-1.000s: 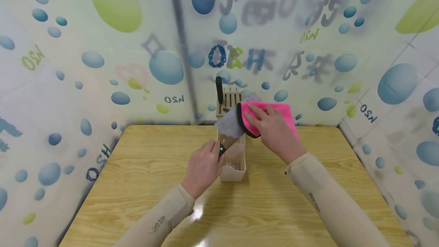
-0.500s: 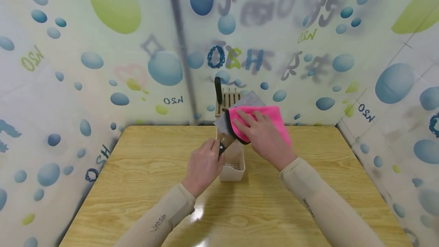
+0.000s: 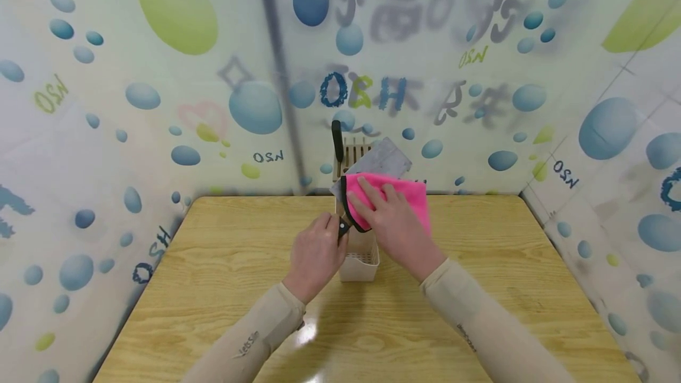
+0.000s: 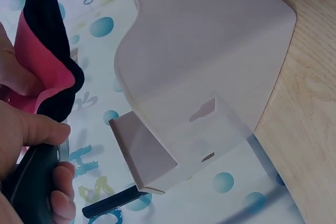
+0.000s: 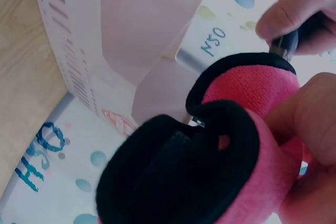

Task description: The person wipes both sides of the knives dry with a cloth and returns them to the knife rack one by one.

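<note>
My left hand (image 3: 317,254) grips the black handle (image 4: 32,184) of a cleaver in front of me. Its broad grey blade (image 3: 384,157) slants up and to the right, the top end bare. A pink cloth (image 3: 416,194) with black edging covers the lower blade near the handle. My right hand (image 3: 398,226) holds that cloth against the blade, fingers spread over its upper face. In the right wrist view the cloth (image 5: 252,87) is folded around the blade, pinched by the thumb and fingers, hiding most of the metal.
Below and behind the cleaver stands a pale plastic knife holder (image 3: 359,270) with slots at its back. One black-handled knife (image 3: 337,142) sits upright in it. The wooden table (image 3: 239,253) meets patterned walls (image 3: 213,105) at the back and sides.
My right hand has slid the cloth down and left along the blade toward the handle, baring more of the upper blade. My left hand keeps its grip in nearly the same spot.
</note>
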The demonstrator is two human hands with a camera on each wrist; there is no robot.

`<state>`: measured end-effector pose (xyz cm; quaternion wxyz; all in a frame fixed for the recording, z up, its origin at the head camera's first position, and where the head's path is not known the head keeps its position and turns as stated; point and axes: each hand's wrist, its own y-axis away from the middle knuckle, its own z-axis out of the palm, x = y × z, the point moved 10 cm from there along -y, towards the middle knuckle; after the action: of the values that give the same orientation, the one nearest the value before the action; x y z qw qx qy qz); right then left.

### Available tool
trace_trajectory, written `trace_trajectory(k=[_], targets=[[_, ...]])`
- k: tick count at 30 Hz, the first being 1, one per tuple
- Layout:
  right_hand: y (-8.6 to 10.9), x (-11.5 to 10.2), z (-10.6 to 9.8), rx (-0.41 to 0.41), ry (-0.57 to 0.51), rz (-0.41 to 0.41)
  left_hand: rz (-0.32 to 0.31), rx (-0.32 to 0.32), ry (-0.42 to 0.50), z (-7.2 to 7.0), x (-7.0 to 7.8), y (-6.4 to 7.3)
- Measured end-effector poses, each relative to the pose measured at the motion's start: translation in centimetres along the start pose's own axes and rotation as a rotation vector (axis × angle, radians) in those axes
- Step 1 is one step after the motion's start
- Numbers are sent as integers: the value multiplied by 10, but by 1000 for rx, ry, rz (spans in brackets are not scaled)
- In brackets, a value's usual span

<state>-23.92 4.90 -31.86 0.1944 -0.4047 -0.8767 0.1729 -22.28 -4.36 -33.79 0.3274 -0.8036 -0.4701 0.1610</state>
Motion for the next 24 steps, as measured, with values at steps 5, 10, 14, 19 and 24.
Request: trace_trajectory(k=[5,10,14,19,24], targets=[[3,-6,2,39,-35,20,-35,6,28,-2,-3,-2],[8,-10,5,37,-18,27,-57,13,35,-4,-5,-4],[12,-12,6,38,-6,19,-60,12,33,-6,-5,-4],[16,-7,3,65,-18,24,-44,20,21,-8,-3,-3],[18,0,1,91,-19,34,-25,38,17,-10,1,-3]])
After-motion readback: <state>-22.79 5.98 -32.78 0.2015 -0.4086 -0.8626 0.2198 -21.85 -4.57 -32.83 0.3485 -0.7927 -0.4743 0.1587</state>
